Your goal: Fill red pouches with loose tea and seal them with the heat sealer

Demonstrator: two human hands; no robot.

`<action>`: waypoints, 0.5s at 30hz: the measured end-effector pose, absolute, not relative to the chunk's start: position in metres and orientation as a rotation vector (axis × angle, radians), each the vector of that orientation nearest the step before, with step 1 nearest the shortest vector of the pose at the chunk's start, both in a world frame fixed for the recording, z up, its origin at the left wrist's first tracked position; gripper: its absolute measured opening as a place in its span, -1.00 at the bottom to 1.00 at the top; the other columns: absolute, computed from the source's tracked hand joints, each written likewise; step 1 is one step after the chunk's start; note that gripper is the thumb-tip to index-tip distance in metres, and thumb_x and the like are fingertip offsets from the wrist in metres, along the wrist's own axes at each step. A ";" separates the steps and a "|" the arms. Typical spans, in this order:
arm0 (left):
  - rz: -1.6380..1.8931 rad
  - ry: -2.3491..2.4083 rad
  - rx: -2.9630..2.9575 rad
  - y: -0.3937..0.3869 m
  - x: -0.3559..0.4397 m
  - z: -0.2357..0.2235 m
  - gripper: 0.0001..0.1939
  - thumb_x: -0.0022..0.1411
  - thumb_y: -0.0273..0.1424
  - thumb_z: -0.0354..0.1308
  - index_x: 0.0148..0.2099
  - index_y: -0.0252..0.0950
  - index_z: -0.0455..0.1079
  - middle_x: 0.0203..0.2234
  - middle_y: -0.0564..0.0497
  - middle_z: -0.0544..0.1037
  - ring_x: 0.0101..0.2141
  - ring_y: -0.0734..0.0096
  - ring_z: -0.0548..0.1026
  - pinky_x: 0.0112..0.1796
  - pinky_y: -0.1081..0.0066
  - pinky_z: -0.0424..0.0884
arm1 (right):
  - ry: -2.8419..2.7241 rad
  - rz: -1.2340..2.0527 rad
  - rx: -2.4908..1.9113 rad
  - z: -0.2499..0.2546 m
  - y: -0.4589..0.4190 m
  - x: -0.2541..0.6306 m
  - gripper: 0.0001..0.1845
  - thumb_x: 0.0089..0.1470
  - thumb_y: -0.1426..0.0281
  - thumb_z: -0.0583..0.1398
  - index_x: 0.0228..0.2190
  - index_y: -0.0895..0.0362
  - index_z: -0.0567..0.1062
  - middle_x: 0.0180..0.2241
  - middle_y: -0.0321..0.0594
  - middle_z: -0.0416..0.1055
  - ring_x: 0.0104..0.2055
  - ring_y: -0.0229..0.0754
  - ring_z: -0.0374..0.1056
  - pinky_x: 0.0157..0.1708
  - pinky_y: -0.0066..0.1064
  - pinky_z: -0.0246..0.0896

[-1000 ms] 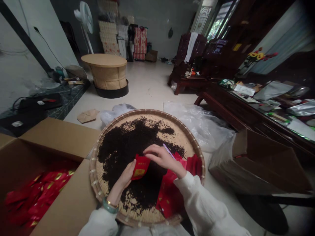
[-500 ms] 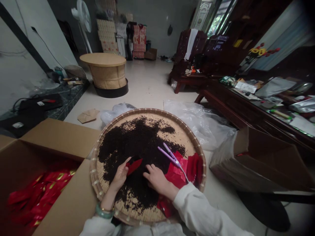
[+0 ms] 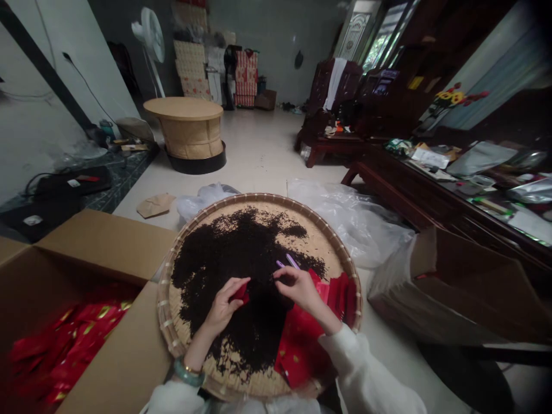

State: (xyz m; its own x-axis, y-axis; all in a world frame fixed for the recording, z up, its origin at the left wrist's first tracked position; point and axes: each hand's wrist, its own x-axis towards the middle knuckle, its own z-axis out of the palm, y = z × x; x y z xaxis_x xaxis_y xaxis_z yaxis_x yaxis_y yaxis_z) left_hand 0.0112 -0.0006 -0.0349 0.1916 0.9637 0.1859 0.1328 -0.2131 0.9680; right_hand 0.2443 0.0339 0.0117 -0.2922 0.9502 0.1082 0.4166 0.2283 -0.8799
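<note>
A home living room — carved wooden armchairs (image 3: pixel 334 86), a standing fan (image 3: pixel 150 40), tiled floor (image 3: pixel 259 144).

Pale tile floor (image 3: pixel 259 144), round shallow woven-bamboo tray (image 3: pixel 263 197) directly on it, black loose tea (image 3: pixel 224 259) spread across tray's middle, flat red packets (image 3: pixel 302 351) on tray's lower R part. L of tray: open brown cardboard box (image 3: pixel 99 241). Behind tray: crumpled clear plastic bag (image 3: pixel 349 221), small brown paper scrap (image 3: pixel 155 205). R of tray: brown carton (image 3: pixel 457 287) w/ plastic against it.
</note>
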 end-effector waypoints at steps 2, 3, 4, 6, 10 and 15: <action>1.124 1.079 1.579 0.000 0.013 -0.037 -0.29 0.07 0.18 0.04 0.07 -0.22 0.46 -0.15 -0.14 0.50 -0.10 0.10 0.43 -0.06 0.23 0.34 | -1.865 0.958 -1.163 0.036 0.034 0.240 -0.87 -0.04 0.45 0.19 -0.37 0.12 0.52 -0.36 -0.23 0.53 -0.33 -0.19 0.44 -0.34 -0.39 0.32; 1.118 1.078 1.585 0.000 0.014 -0.038 -0.30 0.08 0.17 0.04 0.07 -0.21 0.46 -0.15 -0.14 0.49 -0.11 0.11 0.43 -0.06 0.23 0.34 | -1.919 0.929 -1.110 0.047 0.032 0.236 -0.87 -0.02 0.45 0.19 -0.36 0.12 0.53 -0.34 -0.21 0.53 -0.33 -0.20 0.44 -0.37 -0.42 0.31; 1.116 1.076 1.585 0.000 0.015 -0.039 -0.30 0.09 0.16 0.04 0.08 -0.21 0.45 -0.15 -0.13 0.49 -0.11 0.11 0.43 -0.06 0.23 0.34 | -1.986 0.899 -1.057 0.056 0.031 0.232 -0.87 0.00 0.46 0.19 -0.34 0.12 0.53 -0.32 -0.20 0.52 -0.33 -0.21 0.43 -0.34 -0.42 0.31; 1.129 1.068 1.574 0.000 0.015 -0.041 -0.31 0.09 0.15 0.05 0.08 -0.21 0.45 -0.14 -0.14 0.49 -0.10 0.10 0.43 -0.06 0.23 0.34 | -2.097 0.850 -0.985 0.068 0.027 0.223 -0.87 0.04 0.48 0.20 -0.31 0.11 0.52 -0.30 -0.19 0.52 -0.27 -0.20 0.43 -0.26 -0.39 0.32; 1.157 1.052 1.566 0.000 0.016 -0.041 -0.32 0.09 0.14 0.06 0.09 -0.21 0.45 -0.12 -0.14 0.50 -0.08 0.10 0.43 -0.04 0.24 0.34 | -2.216 0.761 -0.958 0.070 0.025 0.215 -0.88 0.10 0.45 0.22 -0.26 0.10 0.51 -0.28 -0.17 0.49 -0.22 -0.18 0.41 -0.22 -0.35 0.32; 1.116 1.063 1.578 0.000 0.017 -0.041 -0.29 0.09 0.16 0.04 0.10 -0.22 0.43 -0.11 -0.15 0.51 -0.06 0.09 0.43 -0.02 0.21 0.33 | -2.372 0.729 -0.961 0.070 0.022 0.215 -0.79 0.15 0.54 0.13 -0.22 0.13 0.52 -0.24 -0.12 0.46 -0.20 -0.18 0.40 -0.20 -0.36 0.33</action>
State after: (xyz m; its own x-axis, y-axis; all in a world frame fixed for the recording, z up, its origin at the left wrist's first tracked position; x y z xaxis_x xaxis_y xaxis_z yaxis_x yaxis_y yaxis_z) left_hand 0.0171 0.0002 -0.0413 0.2220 0.9567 0.1882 0.1420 -0.2227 0.9645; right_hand 0.2151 0.0223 0.0704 -0.6408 0.7340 0.2253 0.4806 0.6122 -0.6279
